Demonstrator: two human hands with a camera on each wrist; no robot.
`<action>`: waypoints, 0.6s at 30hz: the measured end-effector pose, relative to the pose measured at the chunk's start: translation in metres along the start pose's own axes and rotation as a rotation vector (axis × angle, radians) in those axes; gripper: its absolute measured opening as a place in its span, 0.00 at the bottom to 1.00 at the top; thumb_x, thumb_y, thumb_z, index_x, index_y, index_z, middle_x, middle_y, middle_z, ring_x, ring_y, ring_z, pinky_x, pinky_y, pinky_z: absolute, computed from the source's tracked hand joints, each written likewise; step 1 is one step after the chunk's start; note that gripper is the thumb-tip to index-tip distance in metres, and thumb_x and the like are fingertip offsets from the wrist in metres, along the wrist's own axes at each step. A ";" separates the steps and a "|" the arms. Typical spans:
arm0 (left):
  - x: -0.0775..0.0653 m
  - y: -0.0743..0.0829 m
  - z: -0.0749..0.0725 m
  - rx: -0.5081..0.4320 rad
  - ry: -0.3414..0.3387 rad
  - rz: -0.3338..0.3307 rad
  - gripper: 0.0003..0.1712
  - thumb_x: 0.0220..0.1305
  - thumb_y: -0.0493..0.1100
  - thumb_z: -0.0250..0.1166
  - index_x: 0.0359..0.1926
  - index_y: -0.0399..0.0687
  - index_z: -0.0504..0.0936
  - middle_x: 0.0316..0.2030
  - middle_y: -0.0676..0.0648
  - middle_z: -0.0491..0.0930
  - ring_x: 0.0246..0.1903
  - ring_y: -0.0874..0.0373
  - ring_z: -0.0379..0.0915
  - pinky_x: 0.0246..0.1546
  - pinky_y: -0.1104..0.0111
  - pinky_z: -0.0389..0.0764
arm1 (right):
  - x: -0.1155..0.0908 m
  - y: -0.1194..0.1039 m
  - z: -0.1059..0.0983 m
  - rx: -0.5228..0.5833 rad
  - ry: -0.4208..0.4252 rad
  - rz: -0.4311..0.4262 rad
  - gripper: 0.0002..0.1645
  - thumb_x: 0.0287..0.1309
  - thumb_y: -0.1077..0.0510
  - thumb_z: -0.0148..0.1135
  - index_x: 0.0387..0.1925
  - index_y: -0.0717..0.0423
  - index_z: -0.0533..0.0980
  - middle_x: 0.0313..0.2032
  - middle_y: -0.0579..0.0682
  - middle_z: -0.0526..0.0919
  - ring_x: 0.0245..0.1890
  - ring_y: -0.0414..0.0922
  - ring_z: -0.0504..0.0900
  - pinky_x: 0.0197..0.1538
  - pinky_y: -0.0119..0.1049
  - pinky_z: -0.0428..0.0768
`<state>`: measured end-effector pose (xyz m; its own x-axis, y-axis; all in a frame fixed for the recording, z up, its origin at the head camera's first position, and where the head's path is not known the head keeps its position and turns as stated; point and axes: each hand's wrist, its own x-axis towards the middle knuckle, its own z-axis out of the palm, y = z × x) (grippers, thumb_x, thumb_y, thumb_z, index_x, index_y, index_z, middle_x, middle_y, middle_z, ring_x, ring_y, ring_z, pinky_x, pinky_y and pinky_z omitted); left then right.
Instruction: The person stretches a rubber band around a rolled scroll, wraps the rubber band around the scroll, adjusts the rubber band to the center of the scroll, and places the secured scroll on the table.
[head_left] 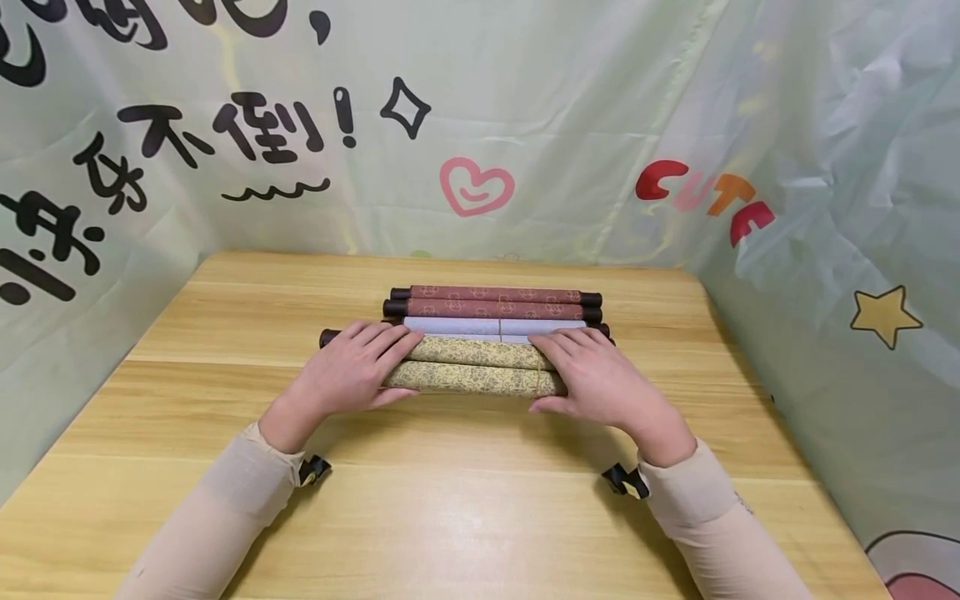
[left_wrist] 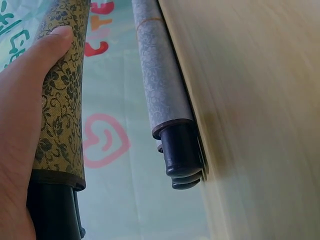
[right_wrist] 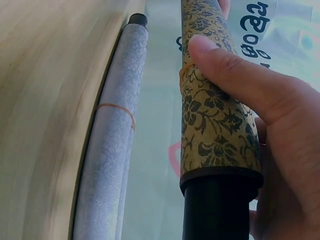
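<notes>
A yellow-gold scroll point(head_left: 472, 377) with a dark floral pattern, rolled from both ends into two side-by-side rolls, is raised off the table. The left hand point(head_left: 352, 367) grips its left part, thumb along the near roll and fingers over the far one. At its right part, the right hand point(head_left: 600, 379) holds it the same way, with the thumb point(right_wrist: 235, 67) near a thin brown tie. Black knobs point(right_wrist: 215, 210) stick out at its ends. Just beyond, a pale blue-white scroll point(head_left: 457, 326) lies on the table, tied round the middle and partly hidden by the yellow one.
Behind the pale scroll lies a dark red patterned scroll point(head_left: 472, 309), also double-rolled with black ends. The wooden table point(head_left: 480, 517) runs back to pale printed cloth point(head_left: 562, 100) hanging behind and at both sides. Each wrist wears a small black mount point(head_left: 626, 482).
</notes>
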<state>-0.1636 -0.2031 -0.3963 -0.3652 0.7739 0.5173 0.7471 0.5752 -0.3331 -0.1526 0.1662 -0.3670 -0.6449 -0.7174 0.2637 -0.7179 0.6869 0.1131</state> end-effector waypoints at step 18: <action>0.000 0.000 -0.002 0.004 0.038 -0.019 0.44 0.67 0.70 0.48 0.64 0.38 0.72 0.53 0.38 0.78 0.48 0.41 0.76 0.47 0.49 0.77 | 0.002 -0.003 0.001 -0.045 0.062 0.004 0.53 0.49 0.30 0.66 0.63 0.65 0.69 0.54 0.59 0.79 0.55 0.57 0.75 0.61 0.58 0.68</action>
<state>-0.1621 -0.2034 -0.3948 -0.3582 0.7522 0.5531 0.7378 0.5911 -0.3260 -0.1516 0.1624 -0.3678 -0.6296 -0.7067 0.3228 -0.7016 0.6956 0.1543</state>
